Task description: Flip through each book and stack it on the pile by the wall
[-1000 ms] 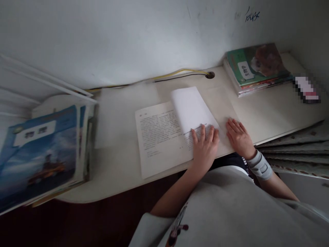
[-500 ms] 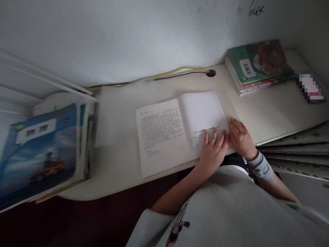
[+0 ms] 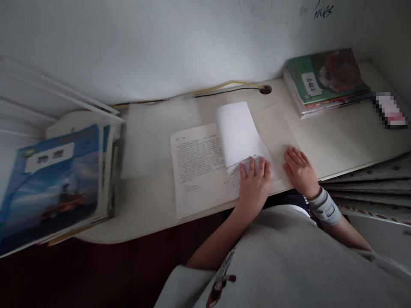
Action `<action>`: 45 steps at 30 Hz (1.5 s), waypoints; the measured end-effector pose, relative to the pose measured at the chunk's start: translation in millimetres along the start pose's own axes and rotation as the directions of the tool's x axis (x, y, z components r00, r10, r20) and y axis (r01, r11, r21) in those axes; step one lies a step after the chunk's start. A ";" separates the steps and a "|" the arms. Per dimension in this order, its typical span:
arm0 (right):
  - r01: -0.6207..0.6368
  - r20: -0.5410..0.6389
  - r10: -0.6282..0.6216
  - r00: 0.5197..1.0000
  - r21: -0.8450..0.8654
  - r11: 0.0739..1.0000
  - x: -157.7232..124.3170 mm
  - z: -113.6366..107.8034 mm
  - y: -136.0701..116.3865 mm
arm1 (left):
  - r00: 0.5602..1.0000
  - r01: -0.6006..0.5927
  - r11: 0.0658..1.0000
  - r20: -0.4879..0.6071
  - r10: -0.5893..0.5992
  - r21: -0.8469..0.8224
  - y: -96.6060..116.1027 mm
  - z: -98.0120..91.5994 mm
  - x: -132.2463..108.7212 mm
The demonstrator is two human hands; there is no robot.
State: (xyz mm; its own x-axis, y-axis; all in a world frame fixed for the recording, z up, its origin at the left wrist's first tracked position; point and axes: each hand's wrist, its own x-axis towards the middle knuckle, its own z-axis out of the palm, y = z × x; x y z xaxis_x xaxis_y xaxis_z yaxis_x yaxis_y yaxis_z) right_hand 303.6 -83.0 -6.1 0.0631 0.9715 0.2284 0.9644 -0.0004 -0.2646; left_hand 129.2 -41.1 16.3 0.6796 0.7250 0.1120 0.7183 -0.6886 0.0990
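In the head view, a whitish wall with dark handwriting near its upper right rises behind a pale desk, and a yellow cable and a black cable run along the desk's back edge to a round hole. An open book lies flat near the front edge of the desk, before the person; its left side is covered in small print, while a mostly blank page on the right bows up toward the spine. The left hand rests palm down on the printed lower part of that page, fingers slightly spread, pinching nothing. The right hand, a grey band round its wrist, lies palm down on the desk just beside the page, apart from it, its fingers extended close together. A stack topped by a blue book sits at the desk's left end; another, topped by a green book, stands at the back right, near a pixelated object.
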 end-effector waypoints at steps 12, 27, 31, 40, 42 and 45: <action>-0.002 -0.014 0.003 1.000 0.039 0.999 1.5 -2.7 1.5 | 0.995 0.059 0.998 -0.079 -0.060 -0.016 20.4 7.5 24.8; -0.010 -0.022 0.010 1.000 -0.022 1.000 -1.8 -1.3 -0.3 | 0.972 -0.234 0.971 -0.001 0.235 0.048 23.6 10.6 5.0; 0.063 0.021 -0.060 0.998 -0.176 0.982 -3.0 -5.3 -2.9 | 0.912 -0.394 0.915 0.084 0.400 -0.082 1.1 -6.7 11.0; 0.091 -0.016 -0.100 0.995 -0.294 0.952 -5.6 -1.5 -1.5 | 0.992 -0.069 0.996 0.104 0.074 -0.060 -72.2 -49.3 136.2; 0.087 -0.031 -0.101 0.994 -0.295 0.952 -6.1 -1.0 -1.3 | 0.991 -0.070 0.996 0.115 0.076 -0.056 -74.1 -42.6 162.9; 0.086 -0.035 -0.100 0.994 -0.290 0.953 -6.5 -0.7 -1.4 | 0.972 -0.126 0.989 0.190 0.139 -0.082 -71.0 -30.4 186.4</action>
State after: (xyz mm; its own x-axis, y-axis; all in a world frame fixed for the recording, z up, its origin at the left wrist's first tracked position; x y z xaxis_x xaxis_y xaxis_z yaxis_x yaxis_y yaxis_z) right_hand 302.0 -89.5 -6.5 -0.0251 0.9576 0.2870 0.9991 0.0144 0.0392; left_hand 200.3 142.5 60.2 0.7888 0.6111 -0.0657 0.6126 -0.7731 0.1646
